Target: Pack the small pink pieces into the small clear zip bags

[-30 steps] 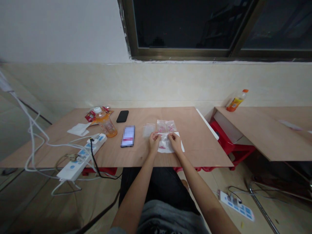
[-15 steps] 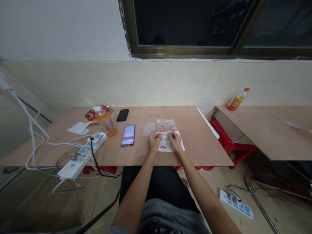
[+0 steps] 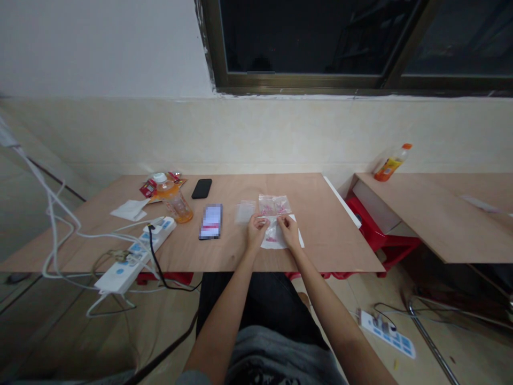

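Observation:
My left hand [image 3: 257,231] and my right hand [image 3: 289,231] pinch the upper edge of a small clear plastic bag [image 3: 272,233] from either side. The bag has a few pink bits inside and lies on a white sheet of paper [image 3: 295,239]. Just beyond my fingers lies a clear bag of pink pieces [image 3: 274,205]. To its left, near my left hand, is a flat clear bag [image 3: 245,212] with nothing visible inside.
A phone with a pixelated screen [image 3: 210,222], a black phone [image 3: 201,188], a plastic bottle of orange drink [image 3: 176,205], tissue [image 3: 130,210] and a white power strip [image 3: 134,251] with cables share the wooden table. Its near edge lies below my hands.
My hands have shifted slightly closer to the far side of the table, and the bag between them looks narrower. The view has tilted a little; the other objects stay in place.

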### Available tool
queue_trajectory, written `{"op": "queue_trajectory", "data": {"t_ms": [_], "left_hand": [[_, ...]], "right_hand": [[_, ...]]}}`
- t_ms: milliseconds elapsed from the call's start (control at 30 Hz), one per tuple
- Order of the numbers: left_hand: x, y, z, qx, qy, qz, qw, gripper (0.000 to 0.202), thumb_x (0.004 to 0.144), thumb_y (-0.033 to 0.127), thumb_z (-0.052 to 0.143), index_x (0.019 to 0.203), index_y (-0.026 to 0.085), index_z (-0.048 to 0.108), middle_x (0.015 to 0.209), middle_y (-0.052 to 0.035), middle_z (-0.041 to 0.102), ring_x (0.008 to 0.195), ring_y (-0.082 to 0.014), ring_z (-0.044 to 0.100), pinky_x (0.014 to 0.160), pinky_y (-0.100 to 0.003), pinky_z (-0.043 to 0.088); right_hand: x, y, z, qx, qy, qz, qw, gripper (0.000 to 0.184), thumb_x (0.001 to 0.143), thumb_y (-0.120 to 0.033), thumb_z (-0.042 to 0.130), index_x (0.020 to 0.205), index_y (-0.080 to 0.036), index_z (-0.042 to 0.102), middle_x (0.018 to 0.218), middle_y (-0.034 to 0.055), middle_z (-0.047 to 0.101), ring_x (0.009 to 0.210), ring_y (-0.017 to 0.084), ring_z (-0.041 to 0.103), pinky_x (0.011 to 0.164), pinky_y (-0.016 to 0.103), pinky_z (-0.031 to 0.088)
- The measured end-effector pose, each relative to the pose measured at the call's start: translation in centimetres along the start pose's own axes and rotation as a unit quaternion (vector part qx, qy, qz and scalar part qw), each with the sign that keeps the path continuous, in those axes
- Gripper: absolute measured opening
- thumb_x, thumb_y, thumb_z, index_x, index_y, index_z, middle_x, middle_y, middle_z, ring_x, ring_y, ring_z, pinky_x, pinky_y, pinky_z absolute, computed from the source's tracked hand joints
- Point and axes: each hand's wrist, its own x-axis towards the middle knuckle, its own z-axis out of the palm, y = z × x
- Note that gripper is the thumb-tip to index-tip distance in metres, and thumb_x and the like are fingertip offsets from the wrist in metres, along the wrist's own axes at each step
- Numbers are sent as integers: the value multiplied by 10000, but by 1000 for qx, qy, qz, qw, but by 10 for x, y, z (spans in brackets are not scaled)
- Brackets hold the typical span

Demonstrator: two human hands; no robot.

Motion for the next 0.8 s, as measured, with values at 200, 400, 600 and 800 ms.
{"op": "queue_trajectory", "data": {"t_ms": [200, 400, 600, 800], "left_hand": [[1, -5, 0, 37, -23, 24, 999, 152, 727, 276, 692, 805, 157, 637, 834, -67, 688, 755, -157, 651, 701, -271, 512], [2, -6, -1, 50, -41, 45, 997, 256, 715, 237, 706, 960, 161, 709, 973, -94, 709, 776, -171, 650, 672, -276, 519], [3, -8, 0, 37, -26, 27, 999, 382, 670, 213, 734, 1038, 162, 641, 902, -49, 689, 581, -91, 558, 549, -214, 450], [0, 2, 0, -24, -9, 3, 1000, 332, 710, 291, 708, 972, 179, 537, 705, 10, 643, 623, -124, 606, 602, -224, 464]], "right_hand": [[0, 1, 1, 2, 14, 1, 1000, 318, 880, -471, 467, 818, -186, 593, 725, 9, 562, 660, 154, 481, 640, 266, 379], [1, 9, 3, -3, 9, -2, 1000, 303, 897, -452, 439, 809, -188, 562, 747, 8, 552, 680, 153, 477, 645, 263, 377], [2, 8, 2, -10, 3, -3, 1000, 321, 894, -467, 438, 810, -190, 575, 749, 12, 562, 678, 154, 483, 647, 264, 383], [2, 1, 0, 19, -23, 5, 1000, 310, 847, -477, 503, 729, -191, 532, 653, -22, 488, 620, 139, 445, 581, 247, 341]]}}
